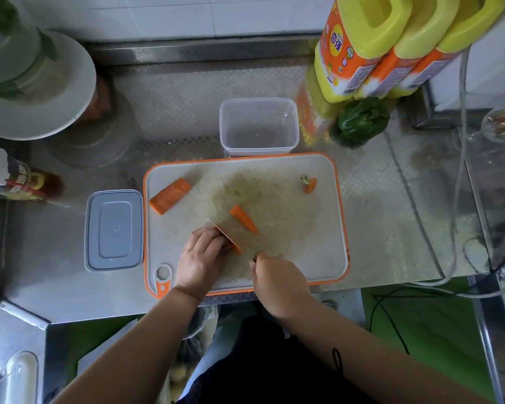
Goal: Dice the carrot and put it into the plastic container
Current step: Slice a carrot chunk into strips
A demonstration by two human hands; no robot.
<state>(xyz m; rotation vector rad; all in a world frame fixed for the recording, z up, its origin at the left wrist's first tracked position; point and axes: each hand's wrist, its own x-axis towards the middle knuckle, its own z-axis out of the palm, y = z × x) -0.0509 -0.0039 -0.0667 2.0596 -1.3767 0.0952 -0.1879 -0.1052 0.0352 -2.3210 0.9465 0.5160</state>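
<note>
Down on the pale, orange-rimmed cutting board (318, 228): left hand (200, 258) curled over a carrot piece (236, 248), right hand (277, 282) gripping the thin-bladed knife (213, 225). Nearby, a tapered wedge (244, 218) and a flat slab (169, 195) (both cut smooth). Just beyond, clear rectangular plastic container (258, 126) with rounded corners.

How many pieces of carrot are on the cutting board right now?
4. A wide chunk near the left edge, a tapered piece mid-board, the piece under the left hand at the knife, and the stem end at far right. The hand may hide more.
</note>
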